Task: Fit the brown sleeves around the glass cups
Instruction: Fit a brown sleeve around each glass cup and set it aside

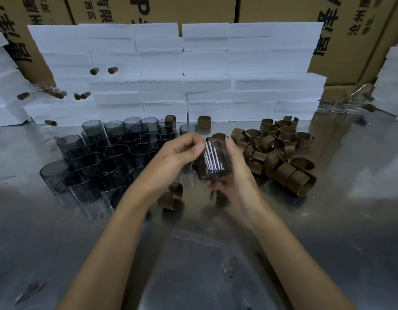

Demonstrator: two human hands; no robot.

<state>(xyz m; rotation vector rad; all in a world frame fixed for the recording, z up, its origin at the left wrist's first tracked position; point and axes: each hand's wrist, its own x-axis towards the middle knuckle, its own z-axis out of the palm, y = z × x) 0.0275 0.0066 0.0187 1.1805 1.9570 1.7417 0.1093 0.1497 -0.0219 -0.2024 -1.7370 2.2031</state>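
Both hands, left hand (182, 151) and right hand (235, 173), clasped one glass cup (213, 162) between them above the table, bare cups left, brown sleeves (280, 153) right; glass probably slick, breakable, best held by its sides.

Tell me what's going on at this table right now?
A person holds one glass cup above the metal table with both hands, left hand and right hand, with a brown sleeve seemingly around it. Bare cups stand grouped on the left; loose sleeves lie heaped on the right.
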